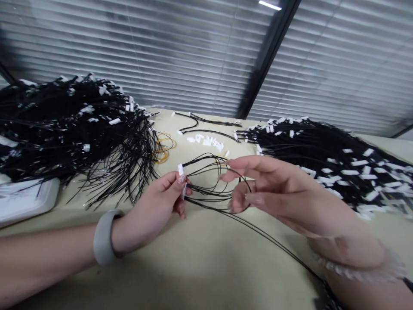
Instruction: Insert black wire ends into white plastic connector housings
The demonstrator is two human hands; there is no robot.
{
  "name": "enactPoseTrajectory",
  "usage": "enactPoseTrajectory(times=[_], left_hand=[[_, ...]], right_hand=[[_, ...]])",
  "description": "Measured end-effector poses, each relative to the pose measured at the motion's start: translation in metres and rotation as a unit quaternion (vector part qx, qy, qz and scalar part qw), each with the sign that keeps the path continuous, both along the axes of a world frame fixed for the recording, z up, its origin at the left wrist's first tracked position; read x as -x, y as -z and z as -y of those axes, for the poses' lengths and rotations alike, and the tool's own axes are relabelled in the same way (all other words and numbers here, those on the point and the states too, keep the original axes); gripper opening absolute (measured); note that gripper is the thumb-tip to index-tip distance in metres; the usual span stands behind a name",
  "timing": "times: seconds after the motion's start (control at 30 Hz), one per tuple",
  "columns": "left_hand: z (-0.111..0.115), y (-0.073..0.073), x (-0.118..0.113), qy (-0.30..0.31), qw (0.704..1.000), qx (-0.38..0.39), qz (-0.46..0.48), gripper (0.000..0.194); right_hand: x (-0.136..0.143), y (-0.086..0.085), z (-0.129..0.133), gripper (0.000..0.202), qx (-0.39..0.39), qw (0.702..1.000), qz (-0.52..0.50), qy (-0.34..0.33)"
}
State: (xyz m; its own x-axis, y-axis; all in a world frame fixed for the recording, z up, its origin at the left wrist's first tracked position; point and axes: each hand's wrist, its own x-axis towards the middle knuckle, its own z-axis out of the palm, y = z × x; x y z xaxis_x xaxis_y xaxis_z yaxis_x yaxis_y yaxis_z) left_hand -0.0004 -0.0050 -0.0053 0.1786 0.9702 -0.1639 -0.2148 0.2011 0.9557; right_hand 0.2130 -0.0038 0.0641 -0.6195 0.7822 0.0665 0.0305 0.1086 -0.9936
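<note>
My left hand (167, 193) pinches a small white connector (180, 170) at the end of several thin black wires. Those black wires (209, 199) curve rightward in loose loops toward my right hand (258, 185). The fingers of my right hand are curled around the looped wires, thumb and fingertips a little apart. Two or so longer strands run from the left hand down to the lower right, passing under the right wrist. Part of the connector end is hidden by the left fingers.
A big heap of black wires (64, 129) with white connectors lies left, another wire pile (316, 150) right. Between them are loose white connectors (209, 142), several wires and yellow wire loops (161, 155). A white tray (38, 200) stands at the left edge; blinds (161, 51) hang behind.
</note>
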Motion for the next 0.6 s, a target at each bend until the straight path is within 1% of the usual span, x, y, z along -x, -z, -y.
enactPoseTrajectory(times=[0.07, 0.13, 0.23, 0.43, 0.5, 0.53, 0.57, 0.6], left_hand=[[0.0, 0.001, 0.0, 0.001, 1.0, -0.005, -0.005, 0.019], [-0.001, 0.003, 0.0, 0.005, 1.0, -0.019, -0.011, 0.02], [-0.001, 0.005, 0.001, 0.017, 0.999, -0.033, -0.016, 0.019], [0.0, 0.002, 0.002, 0.035, 0.999, -0.015, -0.009, 0.018], [0.0, 0.0, 0.002, 0.038, 0.999, -0.011, -0.002, 0.018], [0.0, 0.0, 0.001, 0.036, 0.999, -0.007, 0.004, 0.018], [0.0, 0.0, 0.001, 0.031, 0.999, -0.002, 0.01, 0.019], [0.0, 0.0, 0.001, 0.024, 1.0, 0.004, 0.016, 0.018]], right_hand=[[0.002, 0.0, 0.001, 0.04, -0.002, 0.999, -0.039, -0.002], [0.005, 0.0, 0.002, 0.042, -0.009, 0.998, -0.052, 0.019], [0.007, 0.002, 0.001, 0.04, -0.027, 0.997, -0.049, 0.059], [0.007, 0.009, -0.006, 0.036, -0.059, 0.99, -0.04, 0.122], [0.008, 0.011, -0.006, 0.036, -0.097, 0.984, 0.002, 0.146], [0.009, 0.011, -0.005, 0.035, -0.129, 0.977, 0.035, 0.165], [0.01, 0.011, -0.004, 0.033, -0.177, 0.963, 0.072, 0.192], [0.011, 0.01, -0.001, 0.029, -0.243, 0.937, 0.11, 0.226]])
